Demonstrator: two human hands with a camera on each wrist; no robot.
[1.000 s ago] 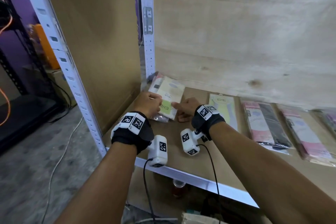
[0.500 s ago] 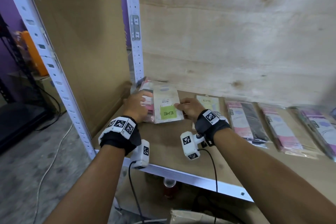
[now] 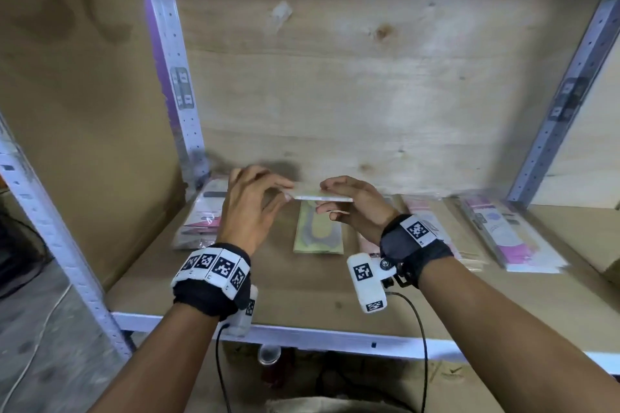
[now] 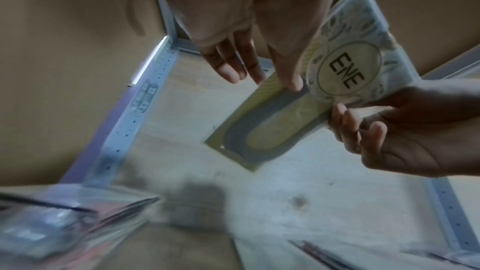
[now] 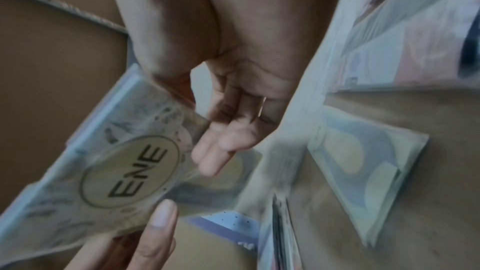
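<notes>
A flat clear-wrapped packet (image 3: 322,196) with a round "ENE" label (image 4: 348,73) is held level above the shelf board (image 3: 302,288), seen edge-on in the head view. My left hand (image 3: 285,192) pinches its left end, with the thumb (image 4: 291,81) lying on the labelled face. My right hand (image 3: 330,199) grips the right end, thumb on top and fingers (image 5: 221,143) underneath. The label (image 5: 130,165) faces down toward both wrist cameras.
A yellow-green packet (image 3: 318,231) lies on the shelf right below the hands. A stack of pink and black packets (image 3: 201,218) sits at the left corner, and more pink packets (image 3: 503,231) lie to the right. Metal uprights (image 3: 174,77) and a plywood back wall (image 3: 369,94) enclose the bay.
The ENE packet has come up off the left stack and moved right, now held in the air between both hands. The head view has swung right and up.
</notes>
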